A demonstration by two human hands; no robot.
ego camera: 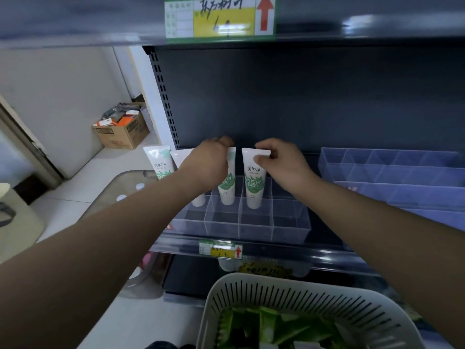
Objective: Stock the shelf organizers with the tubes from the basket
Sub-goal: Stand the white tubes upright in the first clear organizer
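Several white tubes with green leaf print stand cap-down in the back row of a clear shelf organizer [254, 226]. My right hand [279, 163] pinches the flat top of the rightmost tube [255, 182]. My left hand [210, 159] grips the top of the tube [227, 187] beside it and hides much of it. Another tube [161, 163] stands at the far left, and one more [198, 201] is mostly hidden behind my left wrist. A white slotted basket [276, 295] holding green packs sits low in front.
A blue-tinted divided organizer [392, 167] sits on the same shelf to the right. The upper shelf edge with a price label [219, 17] hangs overhead. Left of the rack are a cardboard box [120, 132] on the floor and a clear lidded bin [120, 187].
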